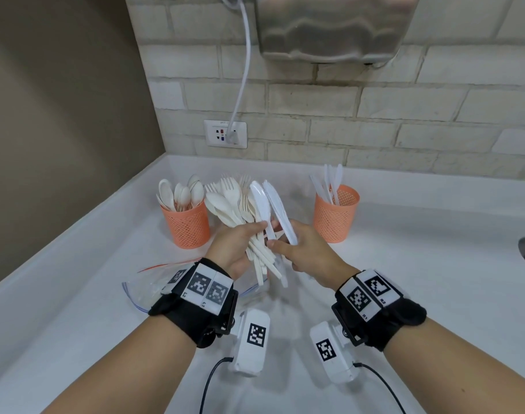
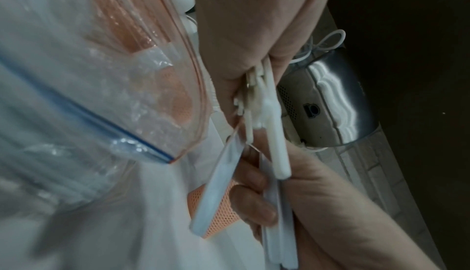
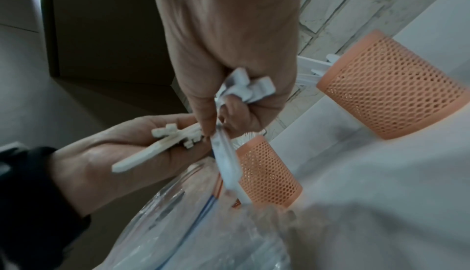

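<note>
Right hand [image 1: 312, 252] clenches white knives [image 1: 280, 213] touching the mixed cutlery bundle [image 1: 234, 204] gripped in left hand [image 1: 234, 249] above the counter [image 1: 419, 264]; best slide them straight clear of the fork tines, then drop handle-down into right orange cup [image 1: 336, 218].

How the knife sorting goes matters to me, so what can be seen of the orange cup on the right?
The orange cup is a round plastic-looking holder with a perforated mesh wall and solid bands at rim and base, narrowing slightly downward. It stands upright on the white counter near the brick wall. Several white knives stand in it, sticking up past the rim. The left hand and right hand are both apart from it.
</note>
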Available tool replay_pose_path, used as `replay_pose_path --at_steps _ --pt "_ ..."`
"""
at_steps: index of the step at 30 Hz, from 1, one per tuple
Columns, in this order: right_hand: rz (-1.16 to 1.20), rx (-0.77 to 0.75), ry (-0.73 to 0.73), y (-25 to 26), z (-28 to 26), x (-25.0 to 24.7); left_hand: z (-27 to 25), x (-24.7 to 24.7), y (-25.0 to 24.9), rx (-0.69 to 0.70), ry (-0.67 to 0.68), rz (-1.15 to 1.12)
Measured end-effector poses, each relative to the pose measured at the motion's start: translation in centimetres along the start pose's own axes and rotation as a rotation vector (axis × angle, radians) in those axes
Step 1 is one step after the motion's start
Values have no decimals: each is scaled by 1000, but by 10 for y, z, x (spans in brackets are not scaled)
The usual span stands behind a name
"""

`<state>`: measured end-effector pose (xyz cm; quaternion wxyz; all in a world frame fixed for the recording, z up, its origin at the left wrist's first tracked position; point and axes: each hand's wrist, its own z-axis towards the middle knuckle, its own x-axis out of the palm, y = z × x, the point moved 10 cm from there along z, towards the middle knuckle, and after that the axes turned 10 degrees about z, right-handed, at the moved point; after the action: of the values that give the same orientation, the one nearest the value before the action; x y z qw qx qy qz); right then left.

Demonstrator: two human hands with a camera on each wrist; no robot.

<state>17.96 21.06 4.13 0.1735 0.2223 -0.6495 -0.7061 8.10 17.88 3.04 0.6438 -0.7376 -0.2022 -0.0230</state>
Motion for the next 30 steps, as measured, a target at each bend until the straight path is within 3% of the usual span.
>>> replay_pose_path --at_steps 6,8,11,14,16,19,25,28,30 --pt "-98 -65 2 11 2 -7 11 -10 4 3 -100 -48" --pt "-167 -74 -108 17 12 -31 16 -11 3 10 -95 -43" --pt "-272 -227 -277 51 27 -72 19 -6 -4 49 -45 -62" --pt "-238 -368 -381 81 40 -105 20 1 -13 113 -11 -64" --pt "-229 -394 -451 85 50 -124 19 5 -12 79 6 -50" --pt "-214 -308 -489 58 69 -147 18 9 -3 -21 44 -27" --pt "-361 115 -421 4 91 -153 18 11 -1 -55 131 -49" --pt "-269 104 -418 12 91 -149 16 16 1 -65 169 -18" --pt "-249 -69 -490 37 85 -150 16 18 2 -65 191 3"
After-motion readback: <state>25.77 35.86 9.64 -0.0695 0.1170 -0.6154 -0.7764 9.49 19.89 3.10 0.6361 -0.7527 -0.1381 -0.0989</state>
